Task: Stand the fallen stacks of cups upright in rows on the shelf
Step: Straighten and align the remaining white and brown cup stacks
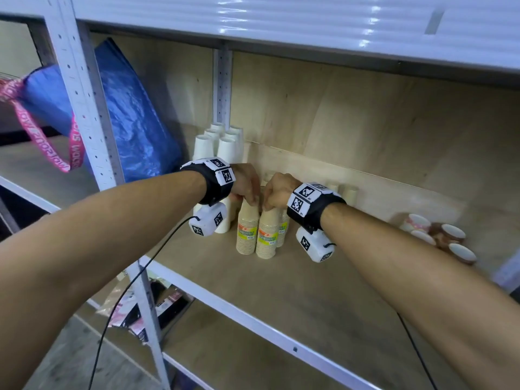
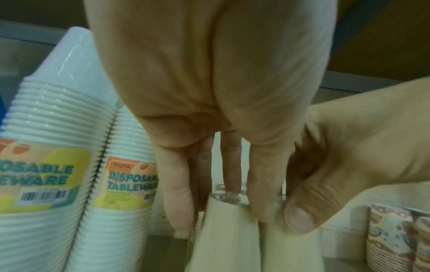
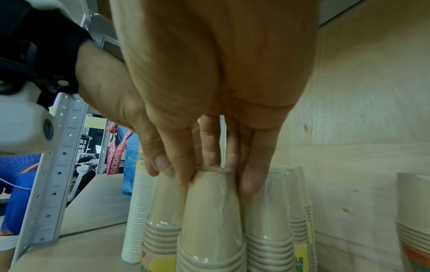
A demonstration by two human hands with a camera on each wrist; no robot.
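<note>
Head view: near the centre of the frame both forearms reach in over the wooden shelf [image 1: 281, 291], wrists bent so the fingers point down. The left hand [image 1: 244, 184] caps the top of one upright tan cup stack [image 1: 247, 229]; the right hand [image 1: 277, 191] caps the neighbouring tan stack [image 1: 267, 235] just to its right. The two stacks stand touching, with more tan stacks behind them. White cup stacks [image 1: 222, 144] stand upright above them in the frame, toward the back of the shelf. At the right edge patterned cups [image 1: 439, 235] lie on their sides. A blue bag [image 1: 132, 119] fills the upper left.

Left wrist view: the left hand [image 2: 209, 82] hangs down the middle of the frame, fingers [image 2: 177, 202] nearly straight and closed round the top of a tan stack [image 2: 228, 235] at lower centre. The right hand's thumb [image 2: 300, 219] presses the adjoining stack from the right. White wrapped stacks [image 2: 46, 174] stand at the left.

Right wrist view: the right hand [image 3: 214, 73] comes down from the top centre, fingers [image 3: 253, 176] and thumb gripping the rim of the front tan stack [image 3: 211, 220], with other tan stacks touching it on both sides.
</note>
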